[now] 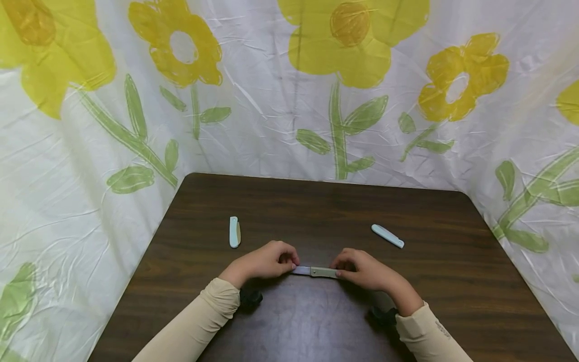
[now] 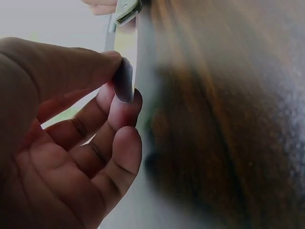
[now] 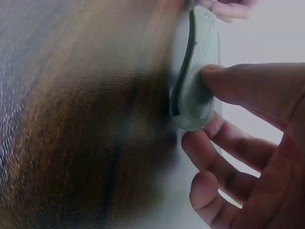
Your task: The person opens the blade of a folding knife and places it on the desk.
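Step in hand: the unfolded knife is held by both ends, so its blade is judged to be in the middle of being drawn out or folded away; which of the two cannot be told.
Next move: a steady hold on the handle would be called for, with the blade guided about its pivot and the fingers kept off the cutting edge.
Knife and grip: the knife is stretched between the two hands, blade and handle nearly in line, the blade pointed to the left and the handle to the right.
Left grip: nearly closed, the blade's tip pinched between thumb and forefinger, the other fingers loosely bent.
Right grip: narrowed to the handle's thickness, its far end pinched, the thumb laid on its face.
Tabletop: seen just under the knife; whether it is touched cannot be told.
Left folded knife: laid beyond the left grip, untouched.
Right folded knife: laid aslant beyond the right grip, untouched.
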The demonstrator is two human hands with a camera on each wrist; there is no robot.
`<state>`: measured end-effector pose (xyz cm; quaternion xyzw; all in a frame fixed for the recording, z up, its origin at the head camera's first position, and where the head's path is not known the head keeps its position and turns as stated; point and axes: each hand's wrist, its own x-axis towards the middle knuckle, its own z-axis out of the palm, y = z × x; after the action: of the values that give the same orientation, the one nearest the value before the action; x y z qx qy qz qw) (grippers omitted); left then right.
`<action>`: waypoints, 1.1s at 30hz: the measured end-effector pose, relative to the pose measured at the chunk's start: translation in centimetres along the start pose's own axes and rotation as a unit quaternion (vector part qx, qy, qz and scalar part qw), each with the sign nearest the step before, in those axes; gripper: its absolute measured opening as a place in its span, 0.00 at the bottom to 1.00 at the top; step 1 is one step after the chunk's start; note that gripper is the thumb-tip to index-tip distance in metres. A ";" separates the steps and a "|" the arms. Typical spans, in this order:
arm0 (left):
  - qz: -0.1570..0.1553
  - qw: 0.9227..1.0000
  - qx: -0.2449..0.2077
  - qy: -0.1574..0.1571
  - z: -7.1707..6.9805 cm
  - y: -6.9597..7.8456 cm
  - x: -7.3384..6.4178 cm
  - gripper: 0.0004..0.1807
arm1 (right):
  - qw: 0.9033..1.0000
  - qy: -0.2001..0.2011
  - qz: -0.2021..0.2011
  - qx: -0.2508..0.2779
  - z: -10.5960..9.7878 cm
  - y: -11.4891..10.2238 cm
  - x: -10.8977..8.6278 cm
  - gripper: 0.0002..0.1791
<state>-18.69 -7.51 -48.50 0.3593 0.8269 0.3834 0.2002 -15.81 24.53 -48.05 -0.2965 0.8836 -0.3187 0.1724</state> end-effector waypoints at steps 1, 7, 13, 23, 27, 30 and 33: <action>0.001 1.000 0.003 0.001 0.0 0.0 0.0 0.05 | 1.000 0.003 -0.001 -0.005 0.0 0.0 0.0 0.09; 0.000 1.000 0.008 0.002 0.2 0.0 0.0 0.05 | 1.000 0.011 0.000 -0.012 0.2 0.0 -0.1 0.08; -0.002 1.000 0.004 0.000 0.1 0.2 0.0 0.05 | 1.000 0.013 0.007 -0.013 0.2 0.0 -0.1 0.09; 0.002 1.000 0.011 0.019 -0.5 0.4 -0.5 0.06 | 0.999 0.034 0.008 -0.001 0.2 -0.4 0.1 0.09; 0.004 0.999 0.009 0.032 -0.8 0.3 -0.9 0.06 | 0.998 0.061 0.007 0.003 0.3 -0.7 0.6 0.07; 0.000 0.999 0.009 0.043 -1.0 0.0 -1.2 0.06 | 0.997 0.079 0.007 -0.003 0.4 -1.0 1.2 0.07; -0.004 0.998 0.014 0.061 -1.3 -0.3 -1.6 0.06 | 0.996 0.091 0.006 -0.011 0.6 -1.3 1.8 0.07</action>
<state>-18.51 -9.47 -47.84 0.3350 0.8442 0.3923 0.1453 -16.37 22.33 -47.80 -0.2625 0.9008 -0.3339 0.0901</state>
